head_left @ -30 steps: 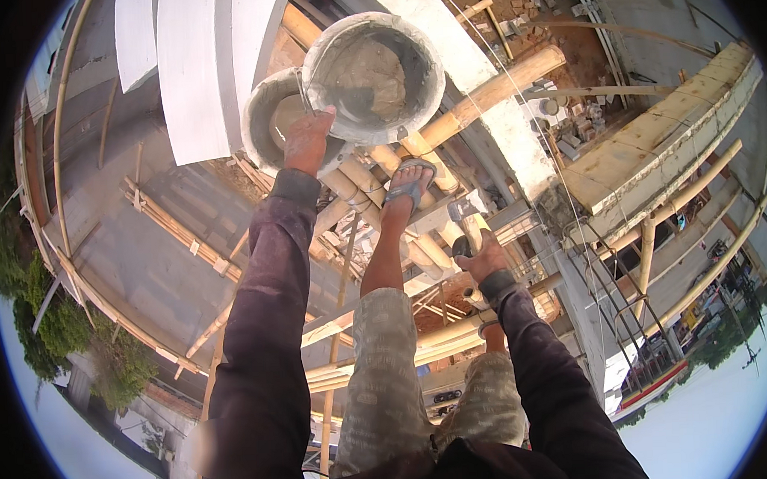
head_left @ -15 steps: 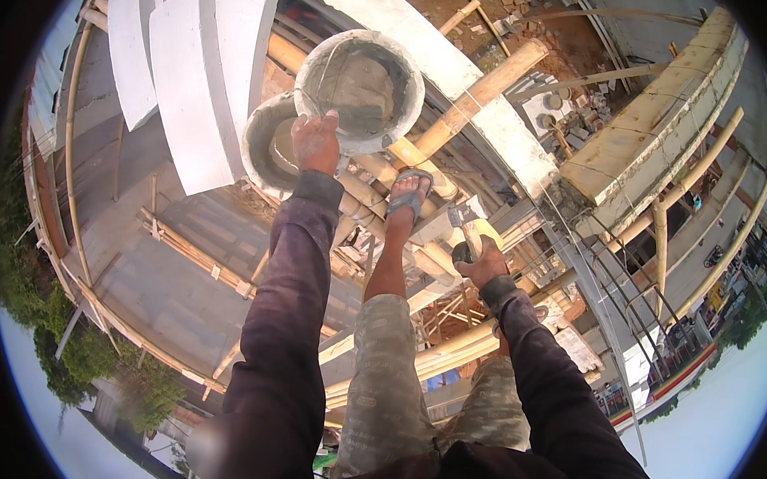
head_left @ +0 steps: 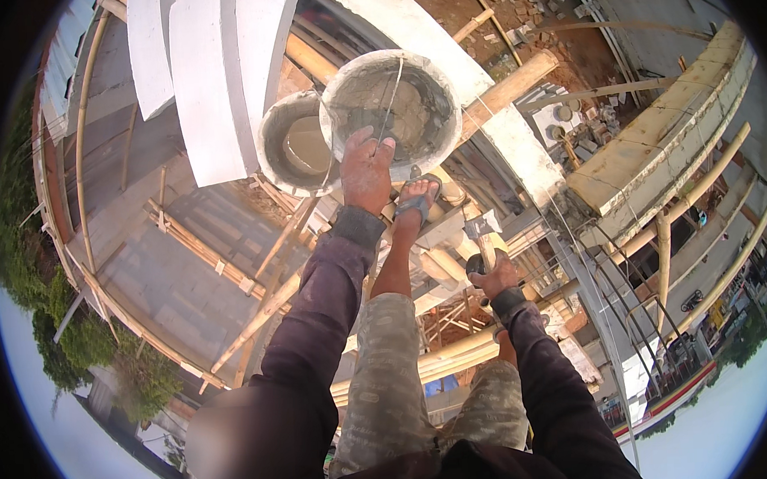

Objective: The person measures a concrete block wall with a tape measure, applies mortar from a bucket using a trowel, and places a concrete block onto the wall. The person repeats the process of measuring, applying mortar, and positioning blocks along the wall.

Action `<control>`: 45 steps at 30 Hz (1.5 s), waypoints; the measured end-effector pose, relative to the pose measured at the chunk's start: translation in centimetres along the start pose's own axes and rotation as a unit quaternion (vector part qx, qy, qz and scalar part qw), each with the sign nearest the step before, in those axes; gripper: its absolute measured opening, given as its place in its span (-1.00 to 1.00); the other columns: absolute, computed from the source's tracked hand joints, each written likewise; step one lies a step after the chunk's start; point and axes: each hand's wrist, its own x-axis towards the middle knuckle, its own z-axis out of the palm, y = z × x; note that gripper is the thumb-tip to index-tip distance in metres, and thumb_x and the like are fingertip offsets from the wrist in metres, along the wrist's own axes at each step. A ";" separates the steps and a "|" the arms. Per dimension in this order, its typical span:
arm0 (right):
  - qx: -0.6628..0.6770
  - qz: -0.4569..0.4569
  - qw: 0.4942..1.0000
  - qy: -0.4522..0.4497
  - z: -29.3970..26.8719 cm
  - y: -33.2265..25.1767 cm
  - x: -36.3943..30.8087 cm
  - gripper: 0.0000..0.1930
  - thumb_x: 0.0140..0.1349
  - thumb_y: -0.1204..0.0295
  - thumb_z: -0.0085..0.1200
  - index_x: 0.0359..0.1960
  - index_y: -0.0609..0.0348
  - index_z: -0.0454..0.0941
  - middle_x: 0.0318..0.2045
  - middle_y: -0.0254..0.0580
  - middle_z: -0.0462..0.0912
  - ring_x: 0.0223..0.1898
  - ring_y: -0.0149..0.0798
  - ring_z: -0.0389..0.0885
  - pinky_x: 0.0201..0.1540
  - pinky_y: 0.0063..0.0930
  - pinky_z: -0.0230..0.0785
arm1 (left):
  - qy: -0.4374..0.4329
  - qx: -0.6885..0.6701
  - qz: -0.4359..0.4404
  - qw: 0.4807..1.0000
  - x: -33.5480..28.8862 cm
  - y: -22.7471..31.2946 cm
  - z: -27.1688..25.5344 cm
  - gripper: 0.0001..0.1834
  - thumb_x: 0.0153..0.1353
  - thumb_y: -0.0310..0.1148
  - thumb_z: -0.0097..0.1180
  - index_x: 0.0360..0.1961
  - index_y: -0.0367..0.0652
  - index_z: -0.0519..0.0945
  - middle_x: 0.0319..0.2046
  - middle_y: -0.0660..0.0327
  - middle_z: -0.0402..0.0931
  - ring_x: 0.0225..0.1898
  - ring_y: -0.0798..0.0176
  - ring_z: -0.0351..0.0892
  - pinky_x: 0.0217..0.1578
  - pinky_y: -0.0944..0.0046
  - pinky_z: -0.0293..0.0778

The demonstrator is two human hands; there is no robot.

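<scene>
My left hand [head_left: 367,176] is closed at the near rim of a cement-caked bucket [head_left: 448,142], where the thin wire handle runs to its fingers. Grey mortar lies inside the bucket, which is tilted so that its mouth shows. Close on its left is a second crusted bucket [head_left: 268,150] holding a pale grey mix. Lower right, my right hand [head_left: 498,275] is wrapped round a wooden-handled tool with a flat metal head [head_left: 483,225]; its exact kind is unclear. Beside that hand is a dark rounded thing, partly hidden.
My sandalled foot [head_left: 416,202] stands on bamboo poles high above ground. A thick bamboo pole [head_left: 510,95] crosses a pale concrete beam [head_left: 526,165] on the right. White curved panels [head_left: 210,84] rise at left. Thin rebar [head_left: 621,285] projects at right, with gaps between poles below.
The mortar bucket and my left hand have shifted right and look larger, with the wire handle now across the bucket's mouth. My right hand with the tool sits slightly further right in view.
</scene>
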 end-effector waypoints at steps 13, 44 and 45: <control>0.012 -0.006 1.000 0.006 -0.1 -1.0 -1.2 -0.22 -0.21 0.33 0.41 0.13 0.37 0.40 0.00 0.19 0.50 0.04 0.09 0.52 0.13 -0.21 0.38 | -0.090 0.034 -0.039 0.995 -8.4 -2.4 1.1 -0.67 0.25 -0.20 0.10 -0.28 -0.33 0.61 -0.28 -0.03 0.55 -0.21 0.00 0.53 -0.14 0.12 0.40; 0.608 0.040 0.772 -0.182 -0.3 -3.8 -4.7 -0.56 0.01 0.53 0.27 -0.02 0.28 0.52 -0.18 -0.23 0.62 -0.20 -0.34 0.61 -0.09 -0.39 0.48 | -0.168 0.157 -0.085 0.969 -15.4 -9.1 -1.0 -0.60 0.21 -0.12 0.18 -0.24 -0.34 0.55 -0.41 -0.07 0.56 -0.35 0.00 0.53 -0.27 0.08 0.42; 0.638 0.038 0.741 -0.209 0.4 -4.3 -4.1 -0.50 0.01 0.52 0.26 0.05 0.28 0.46 -0.16 -0.20 0.60 -0.17 -0.30 0.60 -0.06 -0.34 0.48 | -0.166 0.158 -0.080 0.970 -16.1 -9.0 -0.8 -0.57 0.21 -0.11 0.18 -0.19 -0.35 0.56 -0.37 -0.08 0.59 -0.30 0.03 0.58 -0.23 0.09 0.44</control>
